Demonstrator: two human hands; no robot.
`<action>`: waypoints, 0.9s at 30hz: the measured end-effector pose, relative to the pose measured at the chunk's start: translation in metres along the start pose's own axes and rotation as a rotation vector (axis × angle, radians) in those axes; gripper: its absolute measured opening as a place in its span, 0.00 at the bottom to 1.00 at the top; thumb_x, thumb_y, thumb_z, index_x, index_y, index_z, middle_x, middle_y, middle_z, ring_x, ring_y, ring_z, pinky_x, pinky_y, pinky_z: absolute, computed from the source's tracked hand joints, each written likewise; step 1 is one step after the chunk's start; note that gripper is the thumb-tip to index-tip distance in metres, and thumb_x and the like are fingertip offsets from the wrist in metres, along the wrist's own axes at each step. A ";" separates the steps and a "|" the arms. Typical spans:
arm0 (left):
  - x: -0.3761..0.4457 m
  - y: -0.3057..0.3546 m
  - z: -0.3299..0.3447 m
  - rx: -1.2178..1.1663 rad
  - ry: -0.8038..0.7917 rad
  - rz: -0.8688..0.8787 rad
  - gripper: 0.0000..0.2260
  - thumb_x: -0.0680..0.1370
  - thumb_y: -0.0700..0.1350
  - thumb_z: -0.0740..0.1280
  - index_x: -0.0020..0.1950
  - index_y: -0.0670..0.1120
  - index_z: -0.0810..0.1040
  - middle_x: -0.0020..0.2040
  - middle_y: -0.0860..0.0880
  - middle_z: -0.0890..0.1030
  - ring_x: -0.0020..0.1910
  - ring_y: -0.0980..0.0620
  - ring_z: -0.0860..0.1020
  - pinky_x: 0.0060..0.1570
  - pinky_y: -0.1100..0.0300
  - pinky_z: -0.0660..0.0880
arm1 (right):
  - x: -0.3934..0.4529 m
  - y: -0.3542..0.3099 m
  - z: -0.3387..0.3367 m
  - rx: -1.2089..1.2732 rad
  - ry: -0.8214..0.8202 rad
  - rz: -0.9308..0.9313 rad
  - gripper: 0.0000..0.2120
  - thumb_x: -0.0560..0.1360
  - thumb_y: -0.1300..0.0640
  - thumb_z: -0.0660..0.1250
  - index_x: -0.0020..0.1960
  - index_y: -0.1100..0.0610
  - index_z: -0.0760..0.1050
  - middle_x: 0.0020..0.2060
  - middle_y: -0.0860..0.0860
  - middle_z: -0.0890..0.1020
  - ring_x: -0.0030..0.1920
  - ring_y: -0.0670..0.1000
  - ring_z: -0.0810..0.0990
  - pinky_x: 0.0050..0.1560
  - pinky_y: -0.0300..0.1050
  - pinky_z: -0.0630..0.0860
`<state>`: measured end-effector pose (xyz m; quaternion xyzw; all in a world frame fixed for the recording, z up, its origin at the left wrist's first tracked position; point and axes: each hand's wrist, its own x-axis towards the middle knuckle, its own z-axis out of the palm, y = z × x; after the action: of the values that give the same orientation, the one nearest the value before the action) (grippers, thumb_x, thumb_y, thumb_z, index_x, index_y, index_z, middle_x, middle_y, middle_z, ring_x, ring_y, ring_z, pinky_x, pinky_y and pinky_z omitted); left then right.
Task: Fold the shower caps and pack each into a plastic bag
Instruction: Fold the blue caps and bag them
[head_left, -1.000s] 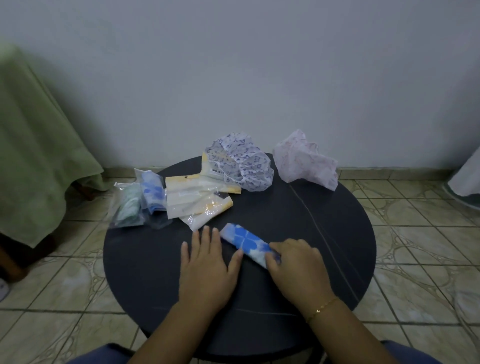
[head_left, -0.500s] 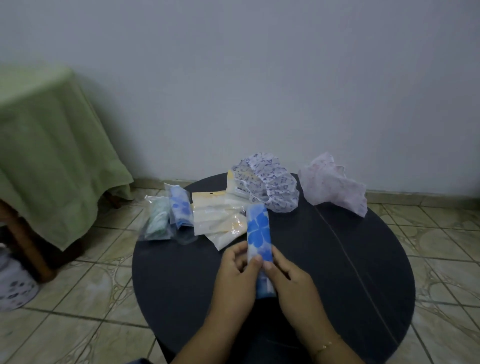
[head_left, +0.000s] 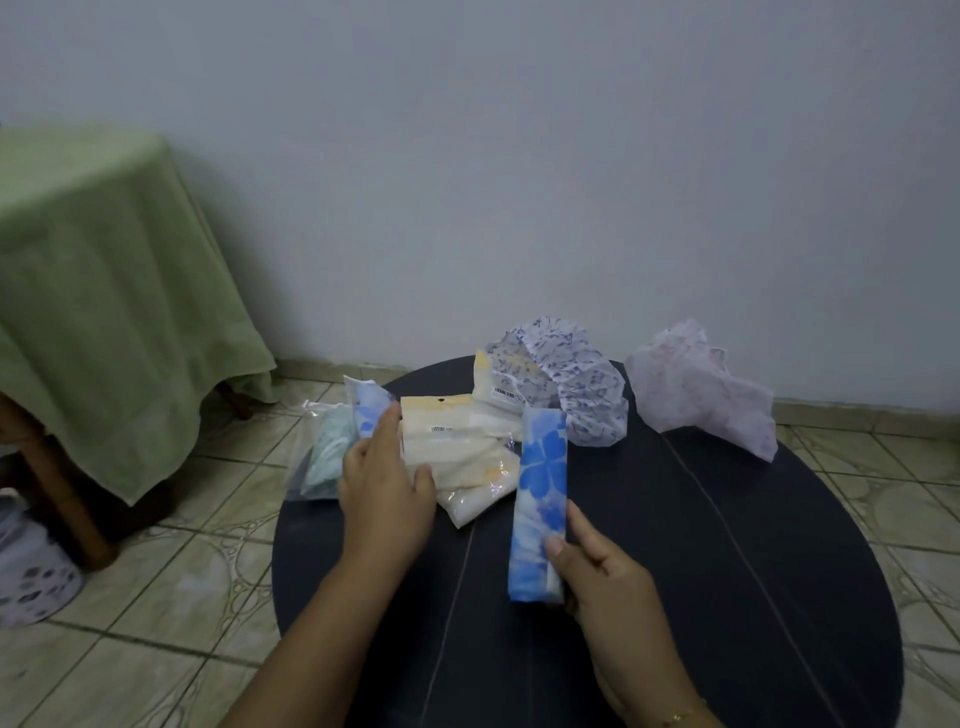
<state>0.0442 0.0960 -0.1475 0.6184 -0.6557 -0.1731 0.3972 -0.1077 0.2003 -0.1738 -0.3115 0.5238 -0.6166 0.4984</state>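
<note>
Round dark table (head_left: 727, 545), bagging step: my right hand (head_left: 608, 577) grips the folded blue cap (head_left: 540, 499) upright above it; my left hand (head_left: 384, 483), fingers extended, reaches the empty bags (head_left: 457, 447). Next I need one bag opened.

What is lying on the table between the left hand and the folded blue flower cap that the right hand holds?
In the head view, a pile of empty clear plastic bags with yellow headers lies between the left hand and the folded blue-flowered shower cap in the right hand's grip.
</note>
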 end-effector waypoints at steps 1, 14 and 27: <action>0.005 -0.003 0.001 0.023 -0.022 -0.013 0.32 0.76 0.40 0.65 0.76 0.50 0.55 0.64 0.45 0.70 0.64 0.44 0.65 0.64 0.51 0.63 | 0.001 0.001 0.000 -0.011 0.001 -0.002 0.22 0.75 0.63 0.67 0.67 0.52 0.71 0.50 0.45 0.84 0.51 0.47 0.83 0.59 0.52 0.76; 0.008 0.003 0.000 -0.429 0.189 0.115 0.16 0.75 0.37 0.65 0.58 0.54 0.76 0.45 0.55 0.78 0.37 0.59 0.74 0.41 0.61 0.74 | 0.002 0.002 0.001 -0.008 0.022 -0.014 0.22 0.75 0.62 0.66 0.68 0.53 0.70 0.50 0.43 0.84 0.53 0.48 0.82 0.61 0.52 0.75; -0.050 0.017 -0.011 -0.577 0.255 0.438 0.07 0.72 0.39 0.69 0.40 0.51 0.74 0.44 0.54 0.77 0.44 0.59 0.77 0.45 0.71 0.72 | -0.019 -0.010 -0.025 0.032 0.194 -0.032 0.23 0.75 0.62 0.66 0.69 0.52 0.70 0.50 0.44 0.83 0.51 0.51 0.83 0.58 0.56 0.77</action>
<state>0.0371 0.1495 -0.1435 0.3428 -0.6419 -0.1831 0.6610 -0.1277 0.2264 -0.1681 -0.2508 0.5547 -0.6601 0.4402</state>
